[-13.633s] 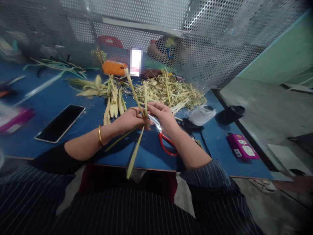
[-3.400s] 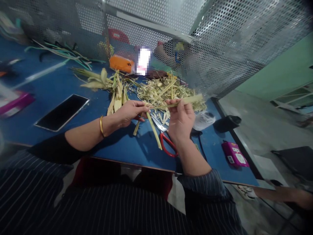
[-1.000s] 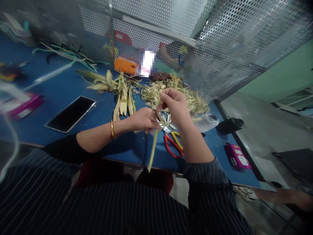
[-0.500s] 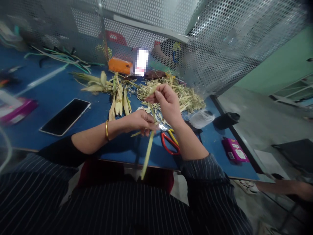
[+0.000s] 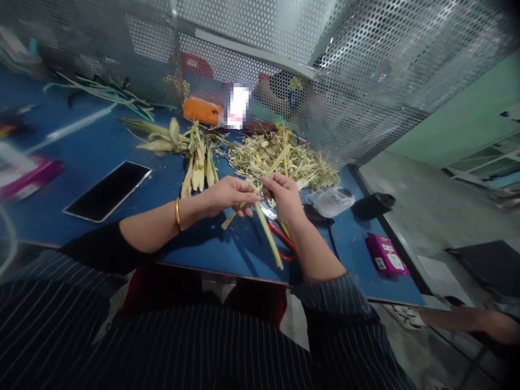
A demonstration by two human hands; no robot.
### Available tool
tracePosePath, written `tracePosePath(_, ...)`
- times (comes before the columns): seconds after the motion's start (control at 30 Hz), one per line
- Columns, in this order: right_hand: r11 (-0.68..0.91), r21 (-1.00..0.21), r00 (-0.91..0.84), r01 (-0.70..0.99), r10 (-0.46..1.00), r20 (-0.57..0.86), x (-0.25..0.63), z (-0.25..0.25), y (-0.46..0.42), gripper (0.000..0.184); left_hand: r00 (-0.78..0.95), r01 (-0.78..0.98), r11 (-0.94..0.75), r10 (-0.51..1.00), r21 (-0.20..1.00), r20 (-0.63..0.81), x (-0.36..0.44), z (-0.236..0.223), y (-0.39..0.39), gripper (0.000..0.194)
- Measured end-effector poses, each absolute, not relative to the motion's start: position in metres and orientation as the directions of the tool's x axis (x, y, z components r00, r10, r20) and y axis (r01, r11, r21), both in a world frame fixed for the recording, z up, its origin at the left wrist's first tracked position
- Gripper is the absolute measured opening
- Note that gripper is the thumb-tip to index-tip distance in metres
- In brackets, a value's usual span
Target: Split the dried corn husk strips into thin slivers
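Between my hands are pale green, flat plant-husk strips (image 5: 268,238) that cross each other, one hanging down past the table's front part. My left hand (image 5: 238,196), with a gold bangle at the wrist, pinches them near the crossing. Close beside it, my right hand (image 5: 284,197) pinches a strip whose end points up and away over the pile. Red and yellow scissors (image 5: 284,244) lie under my right hand, partly covered by it and the strip. Behind the hands is a heap of shredded husk (image 5: 300,162). A bundle of corn husks (image 5: 198,168) lies to its left.
On the blue table (image 5: 101,149) a phone (image 5: 109,190) lies at left. To the right are a clear plastic bag (image 5: 333,201), a black cylinder (image 5: 374,206) and a purple packet (image 5: 385,254). Behind stand an orange packet (image 5: 202,110), a lit phone (image 5: 238,105) and a perforated metal screen (image 5: 365,92).
My right hand has come down beside my left hand. The long hanging strip has swung from pointing down-left to down-right, and another strip end now points up over the heap.
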State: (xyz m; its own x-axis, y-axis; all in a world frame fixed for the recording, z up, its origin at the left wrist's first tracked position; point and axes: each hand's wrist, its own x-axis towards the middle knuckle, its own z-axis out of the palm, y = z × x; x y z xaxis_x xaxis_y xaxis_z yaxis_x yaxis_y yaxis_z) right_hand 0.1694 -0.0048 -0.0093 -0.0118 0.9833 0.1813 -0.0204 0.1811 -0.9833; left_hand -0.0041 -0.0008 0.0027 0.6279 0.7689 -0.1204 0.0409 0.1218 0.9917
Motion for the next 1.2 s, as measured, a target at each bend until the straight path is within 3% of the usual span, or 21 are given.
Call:
tracePosePath(0.17, 0.087, -0.985, 0.117, -0.148, 0.991, 0.070, 0.167, -0.020, -0.001, 0.026, 0.438, -0.163, 0.260, 0.883, 0.952, -0.166, -0.004, 0.006, 0.008, 0.017)
tracePosePath(0.27, 0.180, -0.984, 0.167, -0.002, 0.970, 0.177, 0.162, -0.019, -0.009, 0.023, 0.255, -0.351, 0.262, 0.950, 0.899, -0.178, -0.007, 0.008, 0.017, 0.011)
tracePosePath(0.4, 0.239, -0.939, -0.039, 0.248, 0.971, 0.237, 0.143, -0.022, -0.025, 0.026, 0.185, -0.461, 0.215, 0.972, 0.861, -0.144, -0.007, 0.008, 0.020, 0.012)
tracePosePath(0.5, 0.255, -0.894, -0.082, 0.368, 0.967, 0.242, 0.132, -0.029, -0.029, 0.029, 0.244, -0.471, 0.258, 0.957, 0.844, -0.156, -0.004, 0.007, 0.015, 0.010)
tracePosePath(0.6, 0.207, -0.934, -0.112, 0.292, 0.977, 0.182, 0.130, -0.035, -0.028, 0.032, 0.306, -0.438, 0.297, 0.937, 0.849, -0.170, -0.002, 0.010, 0.009, 0.007)
tracePosePath(0.7, 0.230, -0.946, -0.135, 0.230, 0.970, 0.203, 0.133, -0.033, -0.028, 0.028, 0.361, -0.381, 0.271, 0.924, 0.884, -0.127, -0.004, 0.013, 0.007, 0.017)
tracePosePath(0.9, 0.218, -0.912, -0.116, 0.347, 0.975, 0.189, 0.136, -0.018, -0.038, 0.029, 0.311, -0.296, 0.153, 0.949, 0.943, -0.056, -0.008, 0.012, 0.010, 0.013)
tracePosePath(1.2, 0.251, -0.872, -0.157, 0.420, 0.967, 0.203, 0.132, -0.019, -0.050, 0.029, 0.296, -0.289, 0.126, 0.954, 0.949, -0.037, -0.013, 0.010, 0.017, 0.018)
